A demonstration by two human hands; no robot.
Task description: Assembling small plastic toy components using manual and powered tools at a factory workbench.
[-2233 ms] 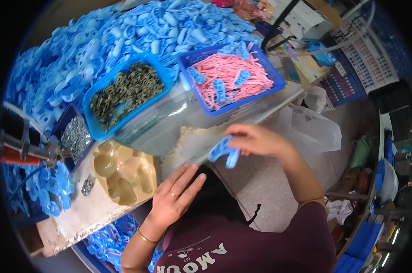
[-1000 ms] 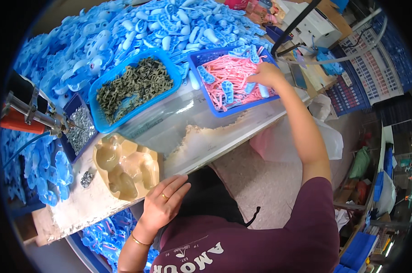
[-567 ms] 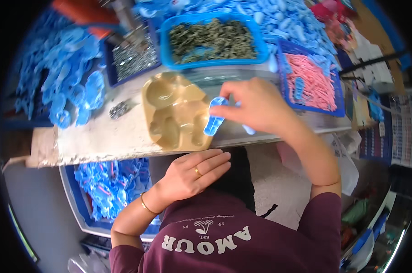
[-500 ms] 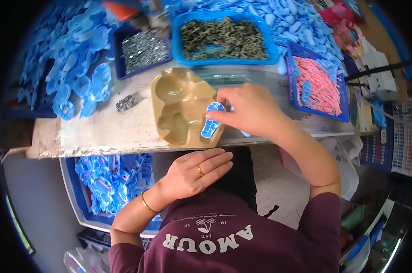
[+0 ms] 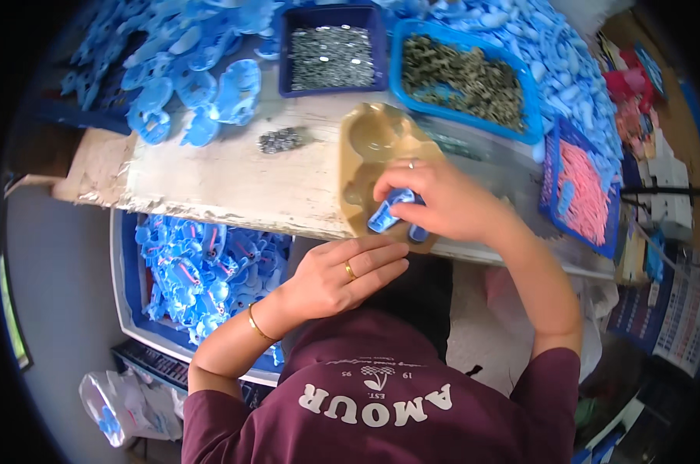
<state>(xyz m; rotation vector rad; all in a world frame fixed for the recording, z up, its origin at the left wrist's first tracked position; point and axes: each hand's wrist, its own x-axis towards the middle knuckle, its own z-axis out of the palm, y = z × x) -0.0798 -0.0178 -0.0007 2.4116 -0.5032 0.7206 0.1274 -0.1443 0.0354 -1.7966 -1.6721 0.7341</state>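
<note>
My right hand [image 5: 446, 199] is closed, with the thumb and fingers pinching a small blue plastic part [image 5: 382, 220] over a tan moulded tray [image 5: 374, 145]. The part is elongated, tilted, and partly covered by the fingers. Under the same hand another blue piece [image 5: 418, 233] shows, mostly hidden; I cannot tell whether it is also held. At the table's front edge, just below the tray, my left hand [image 5: 338, 274] lies palm down with its fingers stretched out and nothing in it. The tray has rounded hollows, and my right hand covers its right side.
Behind the tray stand a dark blue bin of small metal pieces [image 5: 379, 77] and a light blue tray of dark metal parts [image 5: 400, 66]. A basket of pink sticks [image 5: 547, 185] is on the right. Blue parts [image 5: 238, 89] heap behind; a bin [image 5: 122, 271] of blue assemblies sits below.
The view has swung, so the table's things appear farther right. In my right hand the blue part has turned from nearly upright to more tilted. My left hand stays flat by the table edge.
</note>
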